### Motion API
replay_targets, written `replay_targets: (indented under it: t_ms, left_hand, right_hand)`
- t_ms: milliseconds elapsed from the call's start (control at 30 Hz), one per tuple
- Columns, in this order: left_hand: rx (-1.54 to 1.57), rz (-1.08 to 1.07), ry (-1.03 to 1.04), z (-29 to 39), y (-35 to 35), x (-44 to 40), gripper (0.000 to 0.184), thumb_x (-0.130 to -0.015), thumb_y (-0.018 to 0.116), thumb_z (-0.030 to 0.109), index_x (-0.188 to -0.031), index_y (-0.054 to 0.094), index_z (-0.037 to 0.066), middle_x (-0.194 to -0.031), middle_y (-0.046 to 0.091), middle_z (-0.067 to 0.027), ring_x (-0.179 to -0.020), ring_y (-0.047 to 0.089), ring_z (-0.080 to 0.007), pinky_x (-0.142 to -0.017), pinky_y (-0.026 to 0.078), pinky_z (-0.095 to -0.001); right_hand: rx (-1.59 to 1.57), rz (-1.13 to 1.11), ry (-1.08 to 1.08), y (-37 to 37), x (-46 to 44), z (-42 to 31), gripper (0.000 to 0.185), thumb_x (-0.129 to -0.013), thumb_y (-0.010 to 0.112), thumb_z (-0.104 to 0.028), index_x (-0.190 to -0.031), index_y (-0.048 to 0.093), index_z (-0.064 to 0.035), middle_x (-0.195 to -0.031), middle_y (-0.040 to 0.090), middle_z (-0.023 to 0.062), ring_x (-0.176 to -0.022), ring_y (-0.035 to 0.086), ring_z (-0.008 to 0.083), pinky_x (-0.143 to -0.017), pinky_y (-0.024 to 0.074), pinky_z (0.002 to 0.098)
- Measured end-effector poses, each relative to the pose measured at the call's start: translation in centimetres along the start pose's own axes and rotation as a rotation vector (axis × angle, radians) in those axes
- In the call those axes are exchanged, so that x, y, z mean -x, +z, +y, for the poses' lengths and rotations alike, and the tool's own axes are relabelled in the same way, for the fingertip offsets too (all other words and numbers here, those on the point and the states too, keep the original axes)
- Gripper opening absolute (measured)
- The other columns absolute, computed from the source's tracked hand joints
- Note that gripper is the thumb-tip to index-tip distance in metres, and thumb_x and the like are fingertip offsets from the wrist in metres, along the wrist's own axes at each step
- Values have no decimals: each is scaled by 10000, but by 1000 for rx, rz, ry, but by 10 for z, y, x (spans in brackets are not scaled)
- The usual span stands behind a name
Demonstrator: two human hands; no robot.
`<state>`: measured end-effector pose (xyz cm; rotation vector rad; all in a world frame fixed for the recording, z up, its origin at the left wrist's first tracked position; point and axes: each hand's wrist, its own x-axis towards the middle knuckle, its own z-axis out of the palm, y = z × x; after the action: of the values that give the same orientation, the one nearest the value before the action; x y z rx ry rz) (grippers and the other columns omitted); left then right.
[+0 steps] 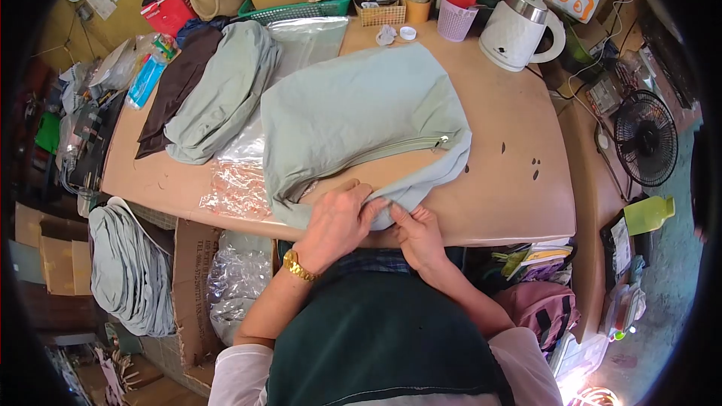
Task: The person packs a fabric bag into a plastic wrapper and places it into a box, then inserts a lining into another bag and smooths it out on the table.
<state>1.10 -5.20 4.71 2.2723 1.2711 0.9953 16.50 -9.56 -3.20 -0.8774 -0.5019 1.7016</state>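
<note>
A pale grey-green fabric shoulder bag [346,101] lies on the table, with a zipper [398,147] along its near side and a zip pull near the right end. Its wide strap curves round toward the table's front edge. My left hand [338,218], below a gold watch, has its fingers closed on the strap. Close beside it, my right hand [418,234] pinches the same strap between thumb and fingers. The fingertips of both hands almost meet there. Some of the strap is hidden under my left hand.
Another grey-green bag [226,90] and dark brown cloth [177,98] lie at the left over clear plastic [241,184]. A white kettle [513,34] stands back right beside a pink cup [456,21]. Below left are stacked grey-green pieces [128,271] and a carton [197,286]. A fan [645,137] is right.
</note>
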Motion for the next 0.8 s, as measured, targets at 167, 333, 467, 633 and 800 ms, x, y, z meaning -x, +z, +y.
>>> replay_targets:
  t_ms: [167,333,467,633,800]
  left_hand:
    - [-93,-204,-181,3,-6,-5,341,-859,686,294,-699,587,10,-625,558,-185,-607,572,-379,-547,443,-417]
    - [-122,-184,-9,-20,-15,-12,320,-821,706,330,-742,643,27,-636,580,-150,-604,577,-365,-546,446,-407]
    - [-8,-213,212,-2,-7,-9,308,-786,713,353,-844,681,53,-697,608,-105,-707,610,-332,-639,470,-411]
    - [-437,194,-193,-36,-56,14,446,-805,734,316,-1113,592,26,-834,630,-123,-877,624,-304,-787,486,-425]
    - [48,-215,-679,-94,-52,13,523,-859,699,202,-1285,457,19,-1030,597,-175,-982,609,-318,-797,494,-388]
  right_hand:
    - [-30,17,-120,7,1,-2,179,-940,637,-204,-971,665,-31,-883,673,16,-710,605,92,-541,493,283]
    - [851,-349,81,9,32,-67,183,-881,696,-200,-954,648,-39,-820,652,61,-708,634,173,-588,501,336]
    - [1624,-138,-766,49,20,-87,189,-792,738,-198,-864,638,-55,-781,613,79,-795,614,218,-941,355,465]
    - [1713,-222,-815,-1,-15,-98,135,-787,720,-175,-826,640,-74,-743,569,64,-793,583,239,-1017,308,491]
    - [1684,-163,-807,2,-14,-94,90,-813,687,-128,-771,634,-69,-728,586,57,-713,574,255,-946,359,458]
